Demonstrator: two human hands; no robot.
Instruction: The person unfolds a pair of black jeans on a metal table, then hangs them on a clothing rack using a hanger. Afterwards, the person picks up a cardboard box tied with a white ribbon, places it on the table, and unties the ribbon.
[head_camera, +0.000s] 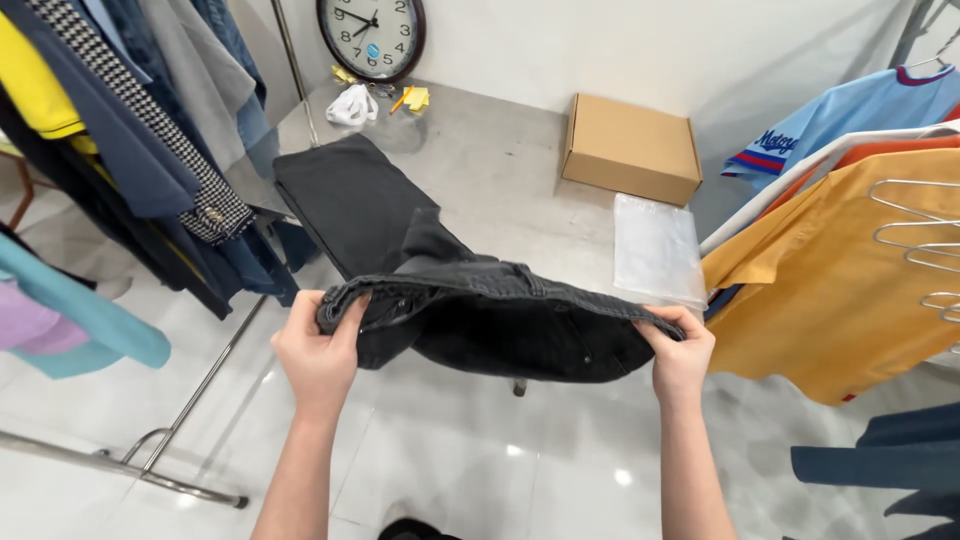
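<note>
A pair of dark grey jeans (480, 310) lies with its legs stretched over the grey table (500, 170) and its waistband hanging off the near edge. My left hand (320, 350) grips the waistband at its left end. At the right end of the waistband my right hand (680, 350) pinches the cloth. The waistband is pulled taut between both hands, above the floor.
A closed cardboard box (630, 148) and a clear plastic bag (655, 245) sit on the table's right side. A round wall clock (371, 36) leans at the back, beside small white and yellow items. Clothes racks with hanging garments (130, 150) and shirts (840, 280) flank me.
</note>
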